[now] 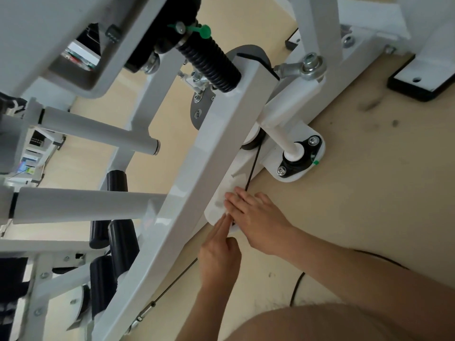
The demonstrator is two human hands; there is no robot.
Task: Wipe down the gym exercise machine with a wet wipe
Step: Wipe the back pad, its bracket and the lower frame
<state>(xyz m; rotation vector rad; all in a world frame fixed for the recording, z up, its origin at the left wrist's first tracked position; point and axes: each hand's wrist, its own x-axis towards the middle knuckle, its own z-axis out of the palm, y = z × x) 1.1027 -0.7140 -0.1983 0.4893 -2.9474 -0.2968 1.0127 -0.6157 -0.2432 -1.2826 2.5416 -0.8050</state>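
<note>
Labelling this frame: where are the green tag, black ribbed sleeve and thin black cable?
green tag (pixel 204 31), head view, its round end.
black ribbed sleeve (pixel 209 61), head view, mid-length ribs.
thin black cable (pixel 253 166), head view, its straight middle stretch.

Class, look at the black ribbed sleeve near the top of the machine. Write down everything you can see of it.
The black ribbed sleeve is a thick cylinder with close ridges all round, and it looks like rubber or plastic. It lies tilted. Its upper end meets a metal collar beside a green tag, and its rounded lower end sits at the top of the white beam. It looks whole and undamaged.
</note>
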